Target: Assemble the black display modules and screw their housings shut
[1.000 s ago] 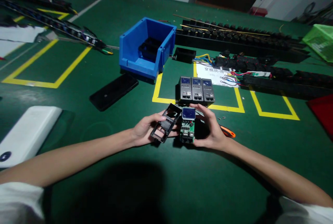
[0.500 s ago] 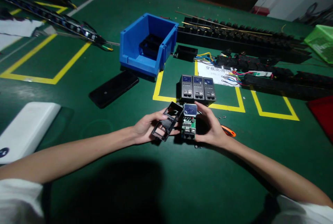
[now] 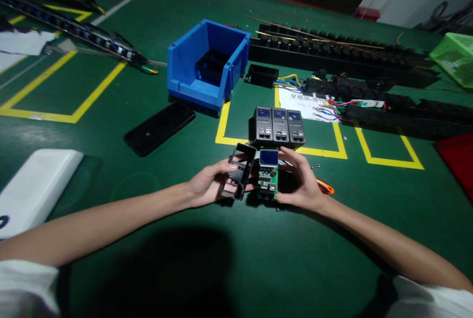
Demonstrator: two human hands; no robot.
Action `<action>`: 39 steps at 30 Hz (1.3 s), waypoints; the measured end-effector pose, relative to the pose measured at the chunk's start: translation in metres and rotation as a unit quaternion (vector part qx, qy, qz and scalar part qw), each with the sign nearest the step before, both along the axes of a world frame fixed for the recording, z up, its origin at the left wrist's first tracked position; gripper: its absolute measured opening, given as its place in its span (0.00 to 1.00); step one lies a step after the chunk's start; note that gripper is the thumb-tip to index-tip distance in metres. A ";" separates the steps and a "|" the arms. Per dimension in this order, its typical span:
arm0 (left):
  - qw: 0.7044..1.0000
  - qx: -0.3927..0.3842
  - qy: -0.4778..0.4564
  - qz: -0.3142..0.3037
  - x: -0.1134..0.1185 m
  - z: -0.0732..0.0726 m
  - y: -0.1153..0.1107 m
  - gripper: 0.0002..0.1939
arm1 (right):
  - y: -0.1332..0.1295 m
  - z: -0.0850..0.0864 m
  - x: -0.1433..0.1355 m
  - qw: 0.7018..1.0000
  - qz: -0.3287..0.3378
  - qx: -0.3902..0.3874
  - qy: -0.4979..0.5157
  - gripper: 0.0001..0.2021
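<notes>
My left hand point(image 3: 209, 182) is closed on a black plastic housing point(image 3: 240, 172) with window cut-outs, held tilted slightly to the right. Close beside it, my right hand point(image 3: 305, 182) grips a green circuit board point(image 3: 267, 175) by its edges, thumb near the lower end and fingers near the top. The board carries a small dark screen at its upper end and black ports at its lower end. Just beyond both hands, three finished-looking grey modules point(image 3: 280, 124) with screens and ports stand side by side. An orange-handled tool point(image 3: 325, 186) lies partly hidden behind my right hand.
A blue bin point(image 3: 195, 92) holding black parts stands behind a black phone point(image 3: 159, 128). At the left lies a white power bank point(image 3: 39, 190). Long black strips with wires point(image 3: 369, 88) run along the back right, near a green basket point(image 3: 454, 59) and a red object point(image 3: 456, 160).
The black housing has turned more upright in my left hand. My right hand still holds the circuit board beside it, nearly unmoved. The whole view has shifted slightly.
</notes>
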State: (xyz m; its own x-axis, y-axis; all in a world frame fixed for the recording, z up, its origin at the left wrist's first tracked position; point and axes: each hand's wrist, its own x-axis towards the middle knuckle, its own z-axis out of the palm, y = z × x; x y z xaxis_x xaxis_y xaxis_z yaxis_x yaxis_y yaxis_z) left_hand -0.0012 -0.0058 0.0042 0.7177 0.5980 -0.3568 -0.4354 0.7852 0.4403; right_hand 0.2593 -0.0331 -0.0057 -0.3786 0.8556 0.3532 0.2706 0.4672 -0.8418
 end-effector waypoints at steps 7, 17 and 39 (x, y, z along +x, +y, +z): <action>1.000 0.012 0.013 -0.019 -0.001 -0.001 0.001 0.23 | -0.002 -0.001 -0.001 1.000 -0.010 0.004 0.009 0.49; 0.998 0.053 0.001 -0.036 0.000 0.000 0.000 0.23 | -0.004 -0.006 -0.001 0.997 -0.019 0.008 0.073 0.46; 0.985 0.136 0.056 -0.087 0.004 0.000 -0.001 0.30 | -0.002 -0.008 0.001 0.996 0.032 0.085 -0.015 0.48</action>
